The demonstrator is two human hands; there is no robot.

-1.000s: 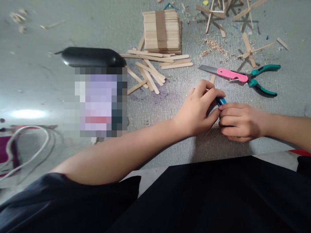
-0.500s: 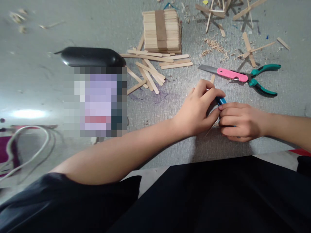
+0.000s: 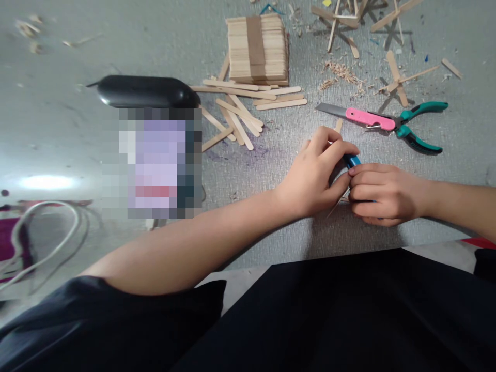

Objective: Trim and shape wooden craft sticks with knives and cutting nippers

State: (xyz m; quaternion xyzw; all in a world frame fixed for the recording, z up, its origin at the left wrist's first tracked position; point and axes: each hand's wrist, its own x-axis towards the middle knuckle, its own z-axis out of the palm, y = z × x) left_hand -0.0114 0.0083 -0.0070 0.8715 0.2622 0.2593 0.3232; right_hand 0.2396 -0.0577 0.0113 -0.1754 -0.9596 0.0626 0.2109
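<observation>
The blue object (image 3: 352,161) was right of the frame's centre, pinched between two bare hands and mostly hidden by them; the left hand (image 3: 315,175) had its fingers bent over the object's upper end, the thumb drawn in below; the right hand (image 3: 387,195) was curled around its lower part, fingertips close to the left thumb. A thin pointed sliver (image 3: 336,205) stuck out below the left thumb, its material too small to tell; a wooden stick end (image 3: 339,125) showed just above the left knuckles. Above the right hand lay a pink-handled saw (image 3: 370,120), its inner end against green-handled pliers (image 3: 422,126); higher, at upper right, were wood shavings (image 3: 343,72) and crossed sticks (image 3: 396,80); at upper centre a banded stack of sticks (image 3: 258,49) sat above loose sticks (image 3: 242,121); a black rounded case (image 3: 147,92) lay at upper left.
</observation>
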